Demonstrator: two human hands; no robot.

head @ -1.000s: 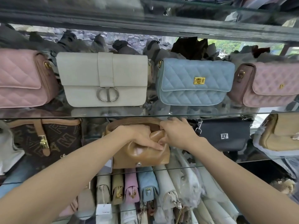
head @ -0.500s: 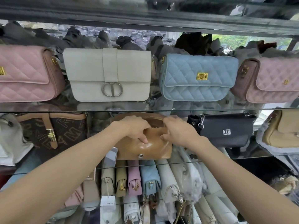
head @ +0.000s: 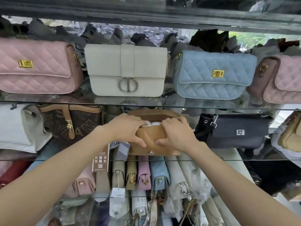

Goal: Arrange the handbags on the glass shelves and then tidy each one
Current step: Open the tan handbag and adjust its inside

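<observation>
Both bare forearms reach forward from the near corners and meet in the middle, where the left hand (head: 128,128) and right hand (head: 176,132) sit side by side, palms down, fingers curled over and thumbs pressed inward, gripping.

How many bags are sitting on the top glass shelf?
4. From left: a pink quilted bag, a cream bag, a blue quilted bag, and another pink quilted bag cut off at the right edge. More may sit beyond the frame.
</observation>
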